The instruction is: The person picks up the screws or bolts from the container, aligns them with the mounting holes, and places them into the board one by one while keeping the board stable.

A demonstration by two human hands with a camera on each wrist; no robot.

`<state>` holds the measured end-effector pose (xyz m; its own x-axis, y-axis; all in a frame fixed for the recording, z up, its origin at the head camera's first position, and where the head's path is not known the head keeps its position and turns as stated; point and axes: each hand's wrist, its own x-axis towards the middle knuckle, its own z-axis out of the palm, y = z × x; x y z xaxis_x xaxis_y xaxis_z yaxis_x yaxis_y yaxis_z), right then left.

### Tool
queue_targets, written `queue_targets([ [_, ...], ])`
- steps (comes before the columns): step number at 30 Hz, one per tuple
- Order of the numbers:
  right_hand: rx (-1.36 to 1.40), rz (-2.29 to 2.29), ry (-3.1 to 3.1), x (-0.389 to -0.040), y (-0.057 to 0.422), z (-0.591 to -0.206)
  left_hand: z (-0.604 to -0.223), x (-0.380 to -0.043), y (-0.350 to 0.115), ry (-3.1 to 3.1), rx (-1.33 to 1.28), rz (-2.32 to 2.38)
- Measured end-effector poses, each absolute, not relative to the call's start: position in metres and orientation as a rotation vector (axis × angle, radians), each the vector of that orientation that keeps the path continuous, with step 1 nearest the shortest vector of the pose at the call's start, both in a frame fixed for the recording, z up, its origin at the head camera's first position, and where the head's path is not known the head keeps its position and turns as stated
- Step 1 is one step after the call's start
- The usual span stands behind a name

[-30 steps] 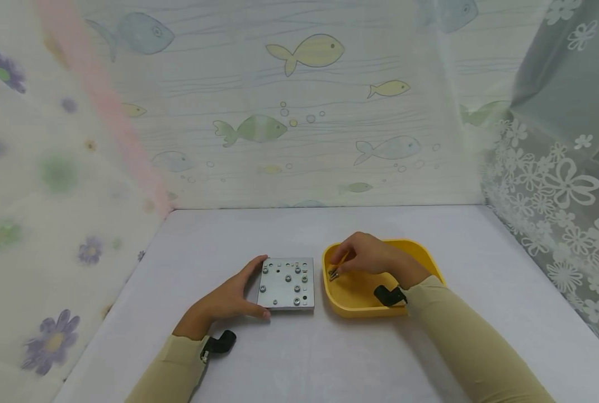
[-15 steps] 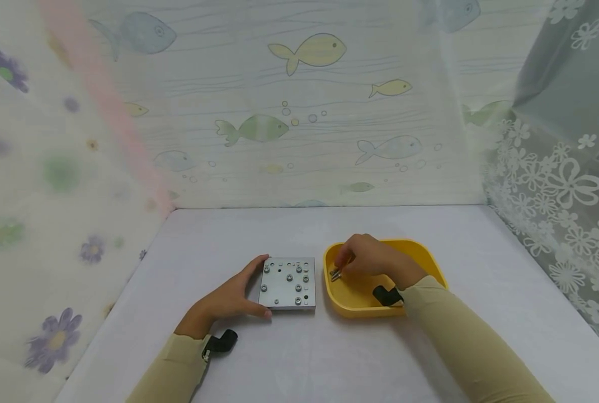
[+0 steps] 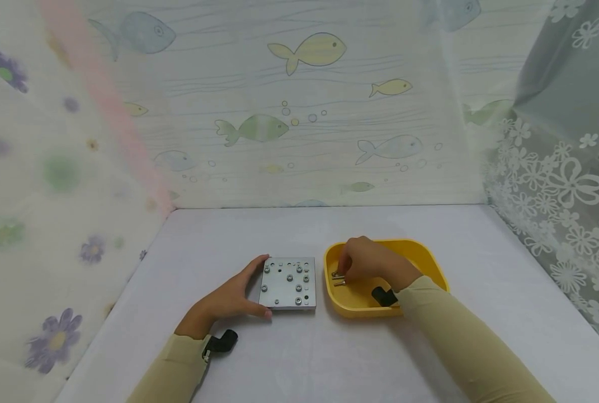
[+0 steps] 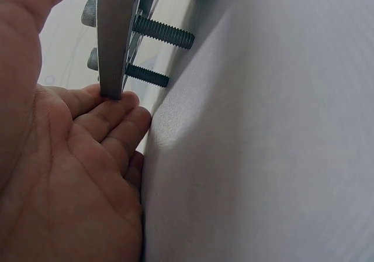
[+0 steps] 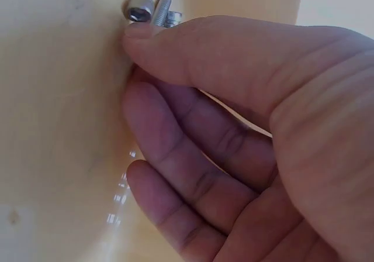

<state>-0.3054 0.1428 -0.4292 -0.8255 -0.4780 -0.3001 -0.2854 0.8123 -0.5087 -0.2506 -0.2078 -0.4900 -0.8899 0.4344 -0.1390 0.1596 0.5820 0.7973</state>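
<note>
A square metal plate point(image 3: 285, 285) set with several socket-head bolts lies at the middle of the table. My left hand point(image 3: 231, 299) holds it by its left side, thumb at the near corner and a finger at the far one. In the left wrist view, threaded bolt ends point(image 4: 165, 32) stick out beneath the plate. My right hand point(image 3: 367, 260) reaches down into the yellow tray point(image 3: 354, 312), fingers bent. Its thumb tip touches loose socket-head screws point(image 5: 140, 7); the index fingertip is hidden, so whether a screw is pinched cannot be told.
A white cloth covers the table point(image 3: 289, 358). The tray's raised rim surrounds the right hand, just right of the plate. Patterned curtains point(image 3: 319, 112) stand at the back and both sides. A small black wrist camera point(image 3: 221, 341) sits on the left wrist.
My right hand has shifted slightly right and lower in the tray, and the screws by its fingertips now lie more level. The left hand and plate have stayed in place.
</note>
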Motion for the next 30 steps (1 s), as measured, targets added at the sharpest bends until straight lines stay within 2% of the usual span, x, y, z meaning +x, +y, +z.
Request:
queue_targets([
  [30, -0.572, -0.514, 2.628, -0.3006, 0.1395, -0.4258, -0.4928, -0.2513, -0.2084, 2.499, 0.528, 1.218],
])
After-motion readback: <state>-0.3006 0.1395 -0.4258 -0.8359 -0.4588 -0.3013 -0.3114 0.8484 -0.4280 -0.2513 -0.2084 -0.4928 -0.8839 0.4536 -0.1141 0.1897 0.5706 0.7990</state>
